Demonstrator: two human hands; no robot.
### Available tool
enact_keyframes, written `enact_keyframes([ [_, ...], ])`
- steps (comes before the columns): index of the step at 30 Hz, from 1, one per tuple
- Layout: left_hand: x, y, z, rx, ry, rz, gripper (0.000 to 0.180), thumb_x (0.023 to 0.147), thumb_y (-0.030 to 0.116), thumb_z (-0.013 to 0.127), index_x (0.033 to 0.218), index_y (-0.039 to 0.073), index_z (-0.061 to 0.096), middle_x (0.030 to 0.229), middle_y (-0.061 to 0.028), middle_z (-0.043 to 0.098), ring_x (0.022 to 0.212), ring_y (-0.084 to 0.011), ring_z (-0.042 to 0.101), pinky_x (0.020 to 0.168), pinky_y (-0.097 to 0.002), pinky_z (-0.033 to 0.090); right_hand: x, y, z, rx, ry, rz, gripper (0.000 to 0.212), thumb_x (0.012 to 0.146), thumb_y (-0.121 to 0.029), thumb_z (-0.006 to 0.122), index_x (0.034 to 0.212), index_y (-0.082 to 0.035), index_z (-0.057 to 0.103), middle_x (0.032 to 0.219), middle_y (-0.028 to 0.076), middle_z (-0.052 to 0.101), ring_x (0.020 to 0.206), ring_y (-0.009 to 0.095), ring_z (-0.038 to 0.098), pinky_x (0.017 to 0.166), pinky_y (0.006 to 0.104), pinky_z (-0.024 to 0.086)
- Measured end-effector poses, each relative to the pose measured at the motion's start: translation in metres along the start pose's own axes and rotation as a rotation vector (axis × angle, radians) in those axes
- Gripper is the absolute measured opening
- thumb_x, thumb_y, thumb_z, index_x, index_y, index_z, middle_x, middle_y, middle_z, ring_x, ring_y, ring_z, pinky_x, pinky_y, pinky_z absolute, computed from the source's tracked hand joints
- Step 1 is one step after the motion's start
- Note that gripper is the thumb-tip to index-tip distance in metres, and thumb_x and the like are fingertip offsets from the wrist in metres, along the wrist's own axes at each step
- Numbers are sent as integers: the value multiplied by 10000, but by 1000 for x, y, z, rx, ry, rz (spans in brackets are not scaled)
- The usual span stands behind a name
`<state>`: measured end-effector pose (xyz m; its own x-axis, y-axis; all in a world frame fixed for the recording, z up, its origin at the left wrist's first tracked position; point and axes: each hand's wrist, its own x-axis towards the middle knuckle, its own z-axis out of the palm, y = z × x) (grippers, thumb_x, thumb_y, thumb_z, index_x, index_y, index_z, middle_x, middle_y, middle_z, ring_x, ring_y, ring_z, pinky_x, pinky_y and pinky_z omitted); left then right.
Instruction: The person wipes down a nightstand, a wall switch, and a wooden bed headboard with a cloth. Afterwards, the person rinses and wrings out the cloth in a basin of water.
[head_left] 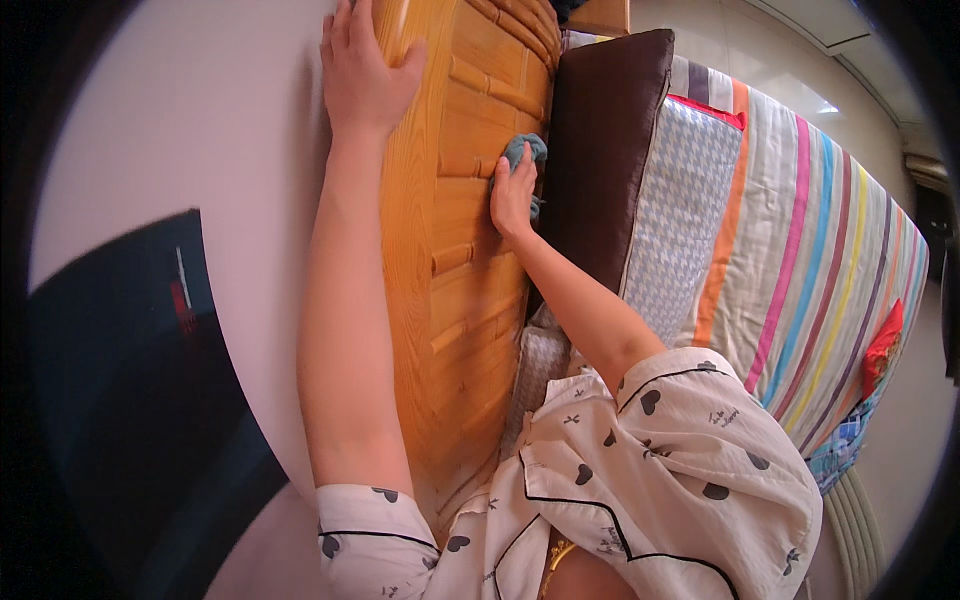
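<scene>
A wooden headboard (470, 230) with raised panels and ledges runs up the middle of the view. At its far left edge rests my left hand (370, 90), fingers spread and thumb out, with nothing in it. My right hand (514, 200) presses a grey-green cloth (530, 147) against the panelled face, partway along. Some of the cloth bunches out past the fingertips, and the palm hides the rest. Just right of that hand, a dark brown cushion (610, 140) stands on edge close to the headboard.
Beside the cushion lies a houndstooth pillow (685, 190) on a bed with a striped cover (790, 250). A red item (882, 350) lies near the bed's right edge. On the left are a pale wall (250, 130) and a dark panel (140, 400).
</scene>
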<state>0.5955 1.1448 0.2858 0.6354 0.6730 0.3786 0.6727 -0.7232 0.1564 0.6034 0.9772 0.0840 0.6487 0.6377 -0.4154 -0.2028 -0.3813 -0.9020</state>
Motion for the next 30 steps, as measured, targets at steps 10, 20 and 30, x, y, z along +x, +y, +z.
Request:
enact_keyframes([
  [10, -118, 91, -96, 20, -75, 89, 485, 876, 85, 478, 1358, 107, 438, 1460, -118, 336, 1355, -388, 259, 1122, -475, 220, -38, 16, -6, 44, -76, -26, 675, 981, -442, 319, 1495, -112, 33, 1526, 230, 64, 1409, 391, 47, 1128, 469, 32],
  [20, -296, 68, -165, 93, -225, -345, 507, 937, 140, 466, 1416, 44, 332, 1475, -153, 314, 1374, -335, 263, 1121, -467, 214, -81, -52, 13, 298, -268, -257, 682, 864, -134, 373, 1494, -118, 113, 1534, 206, 74, 1422, 365, 31, 1134, 424, 35],
  [30, -311, 68, -161, 70, -212, -332, 515, 944, 186, 476, 1418, 47, 330, 1452, -164, 349, 1339, -318, 341, 1098, -434, 282, -124, -54, 3, 288, -377, -493, 715, 856, -186, 399, 1480, -39, 84, 1523, 191, 109, 1397, 368, 105, 1136, 423, 57],
])
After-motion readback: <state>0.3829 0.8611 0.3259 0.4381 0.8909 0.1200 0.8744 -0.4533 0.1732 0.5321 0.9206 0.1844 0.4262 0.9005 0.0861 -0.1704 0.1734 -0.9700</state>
